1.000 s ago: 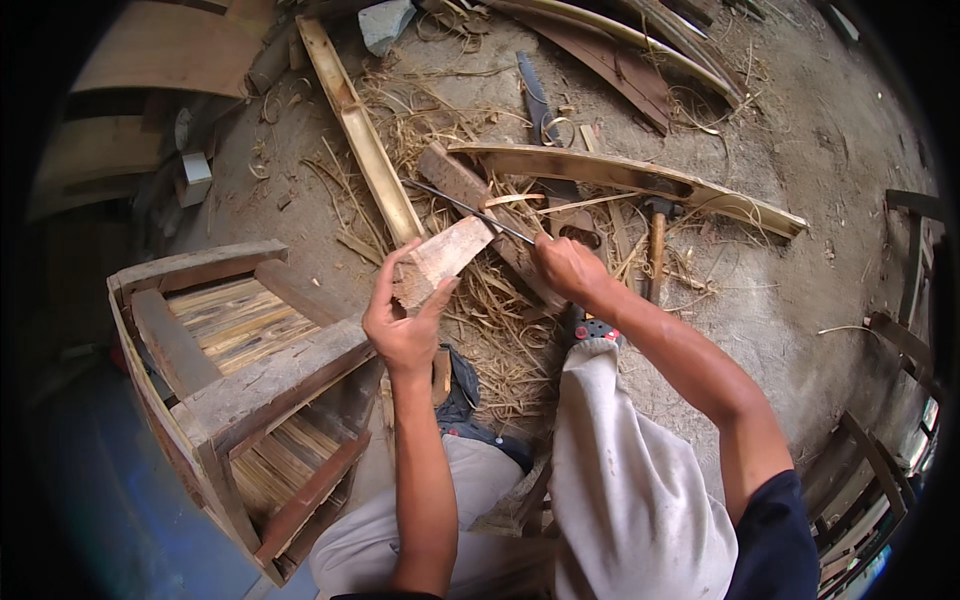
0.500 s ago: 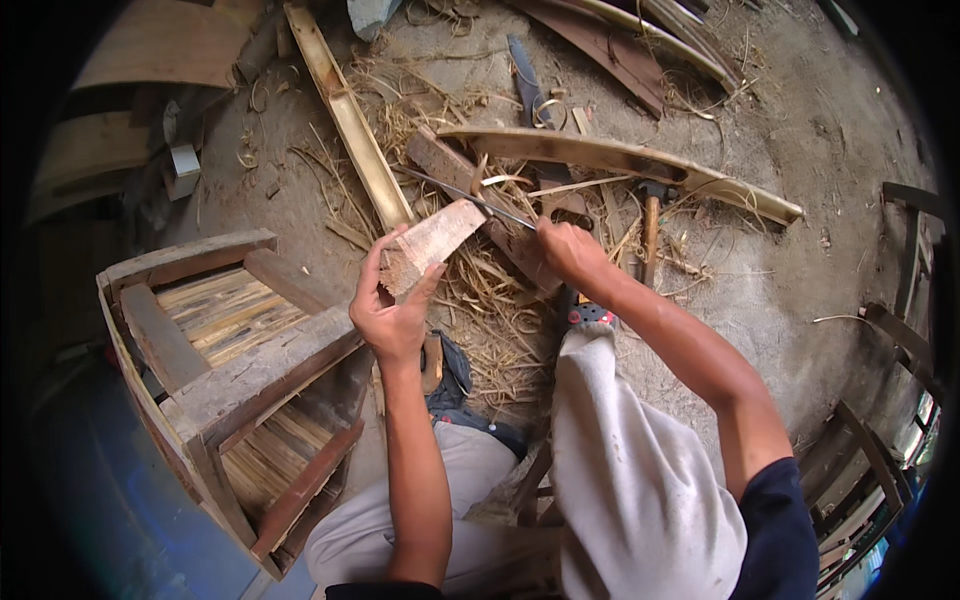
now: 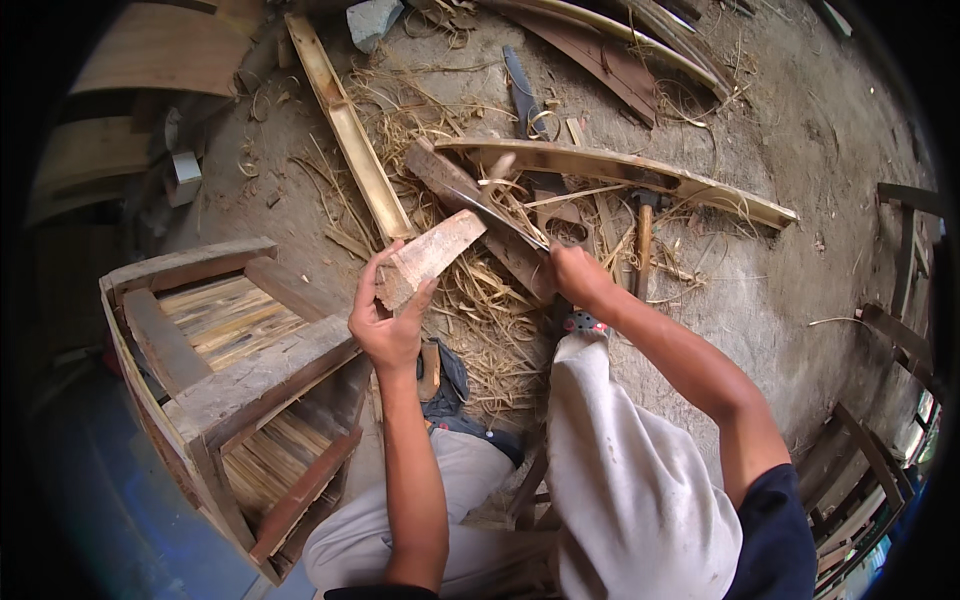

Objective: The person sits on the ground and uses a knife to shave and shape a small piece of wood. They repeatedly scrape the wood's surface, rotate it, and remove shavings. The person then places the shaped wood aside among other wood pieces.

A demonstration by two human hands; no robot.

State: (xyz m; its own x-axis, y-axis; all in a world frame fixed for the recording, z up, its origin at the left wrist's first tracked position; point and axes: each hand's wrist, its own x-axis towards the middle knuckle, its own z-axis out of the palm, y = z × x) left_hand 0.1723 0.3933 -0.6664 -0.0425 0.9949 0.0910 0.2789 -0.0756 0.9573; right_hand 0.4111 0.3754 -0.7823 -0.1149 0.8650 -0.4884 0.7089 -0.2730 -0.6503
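My left hand (image 3: 385,320) grips a pale, rough wooden block (image 3: 440,247) between thumb and fingers. The block narrows toward its far right end and is held slanting up over the shavings. My right hand (image 3: 580,278) is closed round the handle of a long knife (image 3: 497,215), with the handle itself hidden in the fist. The blade, slightly blurred, reaches up and left past the block's narrow end; whether it touches the wood I cannot tell. Behind the blade lies a brown plank (image 3: 440,175) on the ground.
Curly shavings (image 3: 500,350) cover the ground. A long curved strip (image 3: 600,158), a straight pale strip (image 3: 350,130), a hammer (image 3: 645,245) and a saw blade (image 3: 520,85) lie around. At left stands a slatted wooden frame (image 3: 270,370); dark wooden frames (image 3: 865,450) stand at right.
The knife has turned, showing a broader blade, and my right hand has shifted slightly right and down. The block has dipped a little in my left hand.
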